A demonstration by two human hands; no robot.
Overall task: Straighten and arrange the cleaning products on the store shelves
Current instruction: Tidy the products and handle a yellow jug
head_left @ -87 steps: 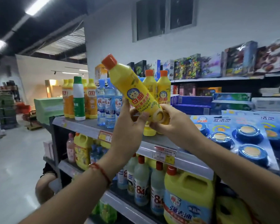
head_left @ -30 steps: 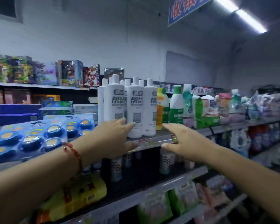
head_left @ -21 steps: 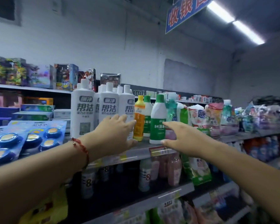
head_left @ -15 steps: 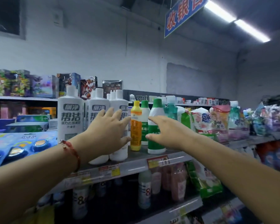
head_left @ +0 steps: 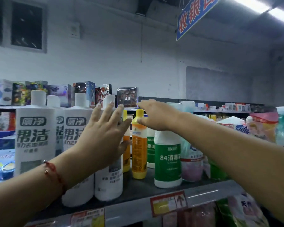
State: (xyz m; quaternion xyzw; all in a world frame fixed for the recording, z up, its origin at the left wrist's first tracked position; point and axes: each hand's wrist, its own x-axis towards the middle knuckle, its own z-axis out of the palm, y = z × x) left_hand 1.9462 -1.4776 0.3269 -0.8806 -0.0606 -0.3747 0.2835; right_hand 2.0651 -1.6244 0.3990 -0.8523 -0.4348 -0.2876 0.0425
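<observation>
A grey wall is rising behind a store shelf (head_left: 138, 192) whose front edge is carrying price tags (head_left: 168, 203), and a blue hanging sign (head_left: 195, 15) is showing overhead. Bare shelf top is lying open in front of the bottles, between their bases and the front edge.

White bottles (head_left: 34, 133) are standing upright in a tight group at the left, caps pointing up. Just to their right a yellow bottle (head_left: 138, 145) is standing upright, long axis vertical, with a second yellow one partly hidden behind it. Next comes a green and white bottle (head_left: 167, 159), also upright, then soft pouches (head_left: 192, 159) leaning beside it.

The left hand (head_left: 103, 133), a red string bracelet (head_left: 53, 171) at its wrist, is spreading straight fingers in front of the rightmost white bottles; whether it is touching them cannot be told. The right hand (head_left: 156, 115) is reaching flat, fingers extended and holding nothing, above the green and white bottle, with its fingertips over the yellow bottle's cap.
</observation>
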